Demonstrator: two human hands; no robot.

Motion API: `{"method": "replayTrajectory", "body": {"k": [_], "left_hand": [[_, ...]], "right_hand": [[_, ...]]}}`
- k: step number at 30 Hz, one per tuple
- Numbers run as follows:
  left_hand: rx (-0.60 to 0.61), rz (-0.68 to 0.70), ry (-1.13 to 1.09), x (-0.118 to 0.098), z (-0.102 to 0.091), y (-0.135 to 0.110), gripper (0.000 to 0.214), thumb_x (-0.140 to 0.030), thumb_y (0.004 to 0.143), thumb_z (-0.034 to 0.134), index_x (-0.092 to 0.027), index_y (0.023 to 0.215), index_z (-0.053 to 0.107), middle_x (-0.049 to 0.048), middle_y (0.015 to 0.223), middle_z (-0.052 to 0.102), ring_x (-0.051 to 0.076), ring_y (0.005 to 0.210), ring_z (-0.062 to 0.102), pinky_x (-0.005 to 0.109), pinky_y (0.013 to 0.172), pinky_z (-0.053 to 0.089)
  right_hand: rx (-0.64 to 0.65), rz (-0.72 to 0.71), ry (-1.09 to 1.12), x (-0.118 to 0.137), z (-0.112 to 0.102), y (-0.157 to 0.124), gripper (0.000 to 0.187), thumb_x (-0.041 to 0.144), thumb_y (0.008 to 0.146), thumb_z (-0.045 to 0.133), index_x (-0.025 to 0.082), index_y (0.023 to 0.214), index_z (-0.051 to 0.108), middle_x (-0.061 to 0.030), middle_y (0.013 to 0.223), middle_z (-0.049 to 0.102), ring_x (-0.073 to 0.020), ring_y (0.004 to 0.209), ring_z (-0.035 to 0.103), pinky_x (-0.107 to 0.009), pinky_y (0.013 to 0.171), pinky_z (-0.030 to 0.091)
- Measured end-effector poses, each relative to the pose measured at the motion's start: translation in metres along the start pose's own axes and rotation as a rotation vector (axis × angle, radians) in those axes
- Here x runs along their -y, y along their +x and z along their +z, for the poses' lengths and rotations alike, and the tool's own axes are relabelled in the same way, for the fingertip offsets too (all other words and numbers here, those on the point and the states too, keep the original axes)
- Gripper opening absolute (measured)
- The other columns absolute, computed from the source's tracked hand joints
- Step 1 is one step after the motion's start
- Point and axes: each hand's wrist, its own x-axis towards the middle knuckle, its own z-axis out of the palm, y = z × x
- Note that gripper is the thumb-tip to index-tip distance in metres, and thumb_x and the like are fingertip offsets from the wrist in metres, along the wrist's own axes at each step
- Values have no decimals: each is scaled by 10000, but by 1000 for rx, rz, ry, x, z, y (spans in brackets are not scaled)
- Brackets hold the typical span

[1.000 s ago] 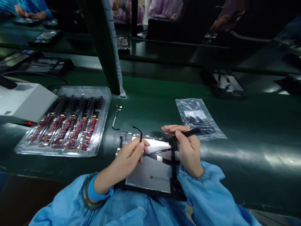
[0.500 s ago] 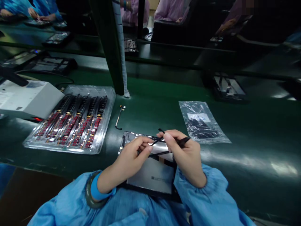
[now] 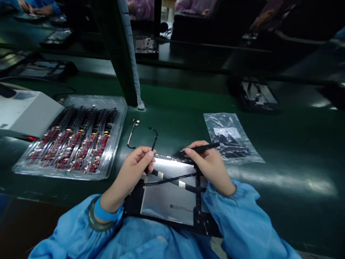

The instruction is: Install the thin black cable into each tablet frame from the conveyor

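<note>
My left hand (image 3: 137, 160) pinches a thin black cable (image 3: 155, 138) between thumb and fingers. The cable's curved end stands up above my fingertips, past the top edge of an opened tablet (image 3: 198, 216). My right hand (image 3: 207, 162) is closed around slim black tweezers (image 3: 206, 147), held like a pen over the tablet's upper right edge; their tips are blurred. Inside the tablet lies a large silver battery (image 3: 169, 201), crossed by black ribbon cables (image 3: 172, 180). Another small flex cable (image 3: 131, 133) rests on the bench beyond my left hand.
On the left stands a clear plastic tray (image 3: 114, 144) of red and black parts beside a white box (image 3: 29, 111). A clear bag (image 3: 231, 138) of black pieces lies right. A post (image 3: 115, 54) rises from the bench (image 3: 175, 100). Co-workers' hands (image 3: 35, 9) show far left.
My hands have moved apart. My left hand has carried the black cable left, away from my right hand. The tweezers have swung nearly level, and the view has shifted slightly.
</note>
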Motion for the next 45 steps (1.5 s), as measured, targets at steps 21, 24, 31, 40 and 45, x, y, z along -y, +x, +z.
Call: {"method": "replayTrajectory", "body": {"k": [21,24,31,40,45], "left_hand": [[26,-23,88,5,-5,-3,254,-416,879,596,-168,923,567,-11,707,565,70,558,494,166,479,372],[27,-6,69,4,-4,-2,245,-401,878,599,-162,916,566,-13,707,562,67,555,495,167,488,384],[82,-4,72,-4,5,-8,287,-422,857,608,-139,874,559,-8,673,574,66,538,510,161,491,382],[161,324,393,-6,4,-18,224,-329,919,516,-149,1042,565,69,916,635,148,828,610,275,748,496],[291,747,915,-13,-14,-7,229,-230,935,510,-146,1146,534,102,1200,569,193,1170,487,367,1005,400]], "right_hand": [[28,-182,-223,2,-1,-4,243,405,818,656,166,778,638,-27,744,631,-126,636,606,-211,556,473],[-8,-148,-170,1,0,-4,231,390,827,653,168,778,609,-25,717,638,-133,640,617,-216,573,480],[-4,-121,117,22,6,-5,247,376,929,498,176,978,636,-61,1002,653,-124,759,603,-233,645,488],[29,-75,190,57,53,-2,276,416,858,620,149,913,663,-59,858,698,-41,458,413,-179,436,341],[-330,-310,-200,51,8,-19,191,327,885,618,186,1003,672,-21,809,688,-82,554,546,-200,516,424]]}}
